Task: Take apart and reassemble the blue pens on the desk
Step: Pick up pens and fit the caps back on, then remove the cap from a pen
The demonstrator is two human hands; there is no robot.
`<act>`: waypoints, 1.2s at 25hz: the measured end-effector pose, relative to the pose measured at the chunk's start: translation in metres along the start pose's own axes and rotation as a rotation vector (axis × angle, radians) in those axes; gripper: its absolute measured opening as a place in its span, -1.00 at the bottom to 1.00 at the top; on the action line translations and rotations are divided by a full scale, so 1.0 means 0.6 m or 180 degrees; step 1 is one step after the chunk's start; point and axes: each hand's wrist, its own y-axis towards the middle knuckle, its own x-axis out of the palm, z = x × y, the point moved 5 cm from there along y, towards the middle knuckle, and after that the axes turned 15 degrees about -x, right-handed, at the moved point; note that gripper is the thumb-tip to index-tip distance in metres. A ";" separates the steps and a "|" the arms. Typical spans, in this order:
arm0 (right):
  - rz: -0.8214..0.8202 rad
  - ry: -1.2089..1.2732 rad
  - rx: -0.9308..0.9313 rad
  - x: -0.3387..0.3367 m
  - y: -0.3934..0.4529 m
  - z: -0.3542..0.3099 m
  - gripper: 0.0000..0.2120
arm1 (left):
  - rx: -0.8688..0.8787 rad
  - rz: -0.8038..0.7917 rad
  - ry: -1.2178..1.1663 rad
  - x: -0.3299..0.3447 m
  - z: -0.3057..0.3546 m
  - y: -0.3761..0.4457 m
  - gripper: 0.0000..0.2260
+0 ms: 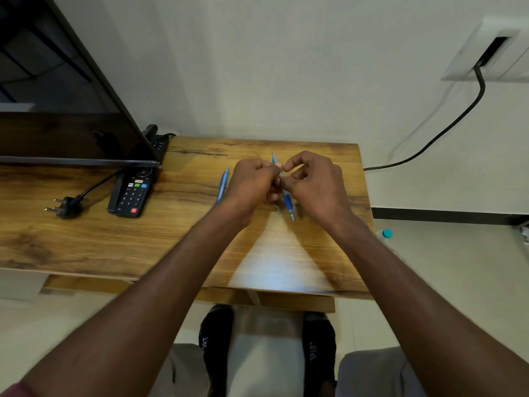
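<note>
Black socks marked SPORT (317, 351) sit lowest in view, knees to either side, both bare forearms reaching forward over the tabletop (86, 239). Left hand (252, 184) and right hand (315, 181) meet near the far edge, fingers of both curled and pinching one blue pen (287, 202) — its tip points back toward the person, its pale upper end sticks out above the knuckles. Pen is lifted, apparently clear of the wood. Second blue pen (222, 186) lies flat just left of the left hand, untouched. Remote control (131, 193) and a loose plug (64, 207) rest well off to the left, below a dark screen (57, 81). Step in hand, by my reading: working the held pen at its middle joint — whether unscrewing or screwing back together I cannot tell, since the fingers cover the seam. Next move calls for opposite twists from the two hands, grips steady so no small inner part drops.
</note>
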 end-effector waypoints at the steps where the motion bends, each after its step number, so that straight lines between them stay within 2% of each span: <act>1: -0.0024 0.0103 -0.0020 0.002 0.001 -0.002 -0.90 | 0.0046 0.0021 -0.0074 -0.003 0.003 0.000 -0.81; 4: 0.0207 0.0444 0.0010 -0.002 0.002 0.003 -0.95 | 0.0212 0.0020 0.0035 -0.016 0.010 -0.001 -0.83; 6: 0.0414 0.1000 0.0165 -0.010 0.004 0.010 -0.92 | 0.0374 -0.0281 0.0228 -0.019 0.014 -0.012 -0.79; 8: 0.0414 0.1687 0.0451 -0.014 0.004 0.009 -0.86 | 0.0568 -0.0540 0.0504 -0.020 0.016 -0.026 -0.77; 10: 0.0317 0.2015 0.0610 -0.010 0.003 0.008 -0.82 | 0.0676 -0.0687 0.0586 -0.023 0.012 -0.031 -0.76; 21: 0.0292 0.2360 0.0801 -0.007 -0.003 0.004 -0.85 | 0.0832 -0.0806 0.0495 -0.027 0.008 -0.033 -0.76; 30: 0.0203 0.2265 0.0906 -0.018 -0.004 -0.007 -0.89 | 0.0640 -0.0851 0.0551 -0.031 0.006 -0.039 -0.74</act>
